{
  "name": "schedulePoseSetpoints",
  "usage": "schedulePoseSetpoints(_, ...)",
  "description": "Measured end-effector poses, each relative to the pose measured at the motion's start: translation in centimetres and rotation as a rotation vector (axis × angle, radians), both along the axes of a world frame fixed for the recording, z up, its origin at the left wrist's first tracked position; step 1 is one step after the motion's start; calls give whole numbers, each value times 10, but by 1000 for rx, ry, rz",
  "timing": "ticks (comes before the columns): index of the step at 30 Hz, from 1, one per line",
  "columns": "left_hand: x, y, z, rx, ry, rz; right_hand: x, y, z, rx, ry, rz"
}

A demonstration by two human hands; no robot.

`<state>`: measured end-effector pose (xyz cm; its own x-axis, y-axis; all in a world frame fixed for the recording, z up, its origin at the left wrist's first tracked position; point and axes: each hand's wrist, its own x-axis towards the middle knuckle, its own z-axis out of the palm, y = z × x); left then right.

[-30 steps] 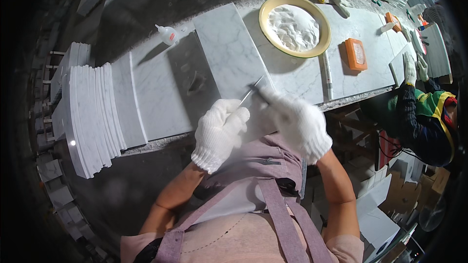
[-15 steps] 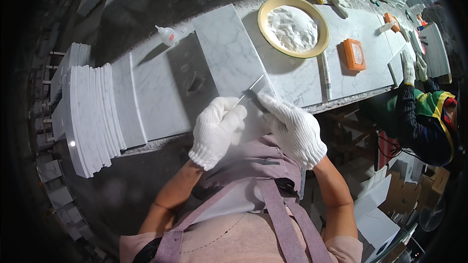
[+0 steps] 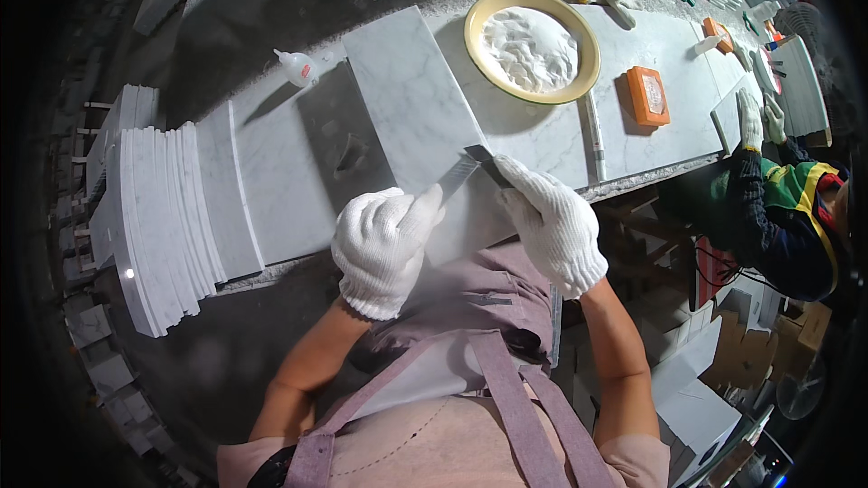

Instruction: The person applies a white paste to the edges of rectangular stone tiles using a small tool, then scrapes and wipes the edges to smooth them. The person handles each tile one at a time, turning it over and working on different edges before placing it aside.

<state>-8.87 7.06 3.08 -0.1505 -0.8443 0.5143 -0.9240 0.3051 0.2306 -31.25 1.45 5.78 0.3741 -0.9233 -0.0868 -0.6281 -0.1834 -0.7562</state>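
Both my hands wear white knitted gloves and meet above the near end of a long grey-veined marble slab point(image 3: 411, 81). My left hand point(image 3: 382, 237) pinches a thin grey blade point(image 3: 458, 178), marked with slanting lines like a snap-off cutter blade. Between the thumb and fingers of my right hand point(image 3: 553, 221) is a small dark flat piece point(image 3: 487, 165); its exact kind does not show. The tips of the blade and the dark piece lie close together, seeming to touch. Gloved fingers hide the lower ends of both.
A yellow-rimmed bowl point(image 3: 470, 47) of white powder stands beyond, with an orange block point(image 3: 648, 97) and a marker pen point(image 3: 596, 137) to its right. A squeeze bottle point(image 3: 297, 68) stands left, behind stacked tiles point(image 3: 167, 217). At far right a co-worker's gloved hands point(image 3: 750, 120) handle a tile.
My left hand has turned the blade from edge-on to showing its flat face. The dark piece in my right hand now shows more plainly, and the view has shifted slightly.
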Motion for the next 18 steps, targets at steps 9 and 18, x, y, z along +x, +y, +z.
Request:
schedulePoseSetpoints(9,-1,-5,0,-79,28,23,1,8,-15,4,-298,33)
schedulePoseSetpoints(18,-12,-4,23,-151,241,-123,2,5,5,459,-686,-446)
